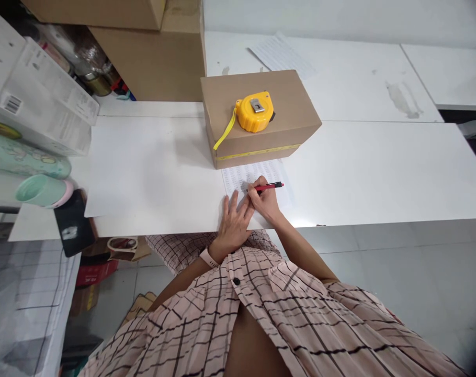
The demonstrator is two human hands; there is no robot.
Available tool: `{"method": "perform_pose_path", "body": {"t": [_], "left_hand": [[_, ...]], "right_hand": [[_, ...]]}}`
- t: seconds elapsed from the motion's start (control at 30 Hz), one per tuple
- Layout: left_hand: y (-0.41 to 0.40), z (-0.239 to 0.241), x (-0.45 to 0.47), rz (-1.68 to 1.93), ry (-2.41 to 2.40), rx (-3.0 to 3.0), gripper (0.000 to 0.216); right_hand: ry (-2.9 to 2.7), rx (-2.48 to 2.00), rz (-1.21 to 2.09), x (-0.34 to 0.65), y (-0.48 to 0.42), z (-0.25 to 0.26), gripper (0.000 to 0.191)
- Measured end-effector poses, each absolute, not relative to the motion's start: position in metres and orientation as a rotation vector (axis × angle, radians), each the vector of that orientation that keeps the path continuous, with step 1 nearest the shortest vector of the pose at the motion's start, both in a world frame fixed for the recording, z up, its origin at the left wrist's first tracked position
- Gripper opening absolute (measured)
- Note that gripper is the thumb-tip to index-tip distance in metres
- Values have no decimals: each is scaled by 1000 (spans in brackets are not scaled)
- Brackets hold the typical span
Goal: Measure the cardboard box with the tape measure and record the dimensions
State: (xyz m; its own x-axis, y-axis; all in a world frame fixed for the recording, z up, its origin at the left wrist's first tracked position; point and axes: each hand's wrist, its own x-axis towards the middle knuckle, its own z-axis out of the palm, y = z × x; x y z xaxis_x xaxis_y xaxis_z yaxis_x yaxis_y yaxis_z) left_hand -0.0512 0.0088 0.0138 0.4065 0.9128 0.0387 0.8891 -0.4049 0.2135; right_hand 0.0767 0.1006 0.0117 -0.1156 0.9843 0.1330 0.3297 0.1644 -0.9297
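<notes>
My right hand (263, 201) is closed round a red pen (270, 186) whose tip rests on a printed sheet (257, 173) lying at the near edge of the white table (379, 173). My left hand (235, 222) lies flat and open on the sheet's lower left part, fingers spread, touching the right hand. Just behind the sheet stands a brown cardboard box (289, 112). A yellow tape measure (254, 111) rests on its top, with its tape hanging over the box's front left edge.
Larger cardboard boxes (155, 57) stand at the back left. White cartons (37, 99), mint-green cups (42, 189) and a black phone (71, 225) crowd the left side. Another printed sheet (283, 55) lies at the back. More boxes sit on the floor under the table.
</notes>
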Motion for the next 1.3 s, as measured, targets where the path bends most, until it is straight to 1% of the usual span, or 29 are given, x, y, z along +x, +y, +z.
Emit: {"method": "perform_pose_path", "body": {"t": [0.27,0.63,0.93,1.3], "left_hand": [[9,15,-52,205,1615,2504,87],[8,13,-52,228,1610,2481,84],[9,14,-51,203,1613,2484,85],[9,14,-51,207,1613,2488,87]], "right_hand": [[-1562,-1314,972,76,100,11,22],[-1564,-1327,972,76,101,10,24],[-1573,-1331,948,76,101,11,22],[-1572,-1327,954,77,101,12,23]]}}
